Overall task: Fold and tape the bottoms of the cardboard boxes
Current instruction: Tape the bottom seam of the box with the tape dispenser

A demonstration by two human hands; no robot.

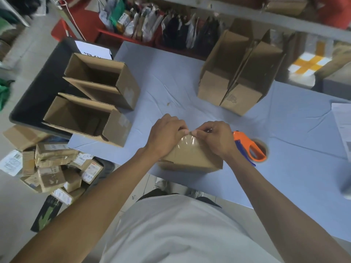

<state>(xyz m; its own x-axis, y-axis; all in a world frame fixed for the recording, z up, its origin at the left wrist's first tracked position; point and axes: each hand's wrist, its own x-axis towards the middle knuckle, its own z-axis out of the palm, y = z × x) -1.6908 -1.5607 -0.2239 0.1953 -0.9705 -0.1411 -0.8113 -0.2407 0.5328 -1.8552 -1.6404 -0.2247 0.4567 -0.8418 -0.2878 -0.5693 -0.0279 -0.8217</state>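
Cardboard box (190, 156) at the near table (171, 82) edge; clear tape (187, 142) is pinched by curled fingers of left hand (165, 135) and right hand (214, 137).

Hands: I count two, the left hand (167, 136) and the right hand (214, 138).
Boxes under the hands: one box (190, 156).
Open boxes at my left: two, the far box (106, 80) and the near box (89, 120).
Boxes standing at far right: I make out two (241, 73), pressed together, though there may be more behind.
Tape dispensers: one (248, 147).
Parcels on the floor: a pile (55, 168), too jumbled for me to count.
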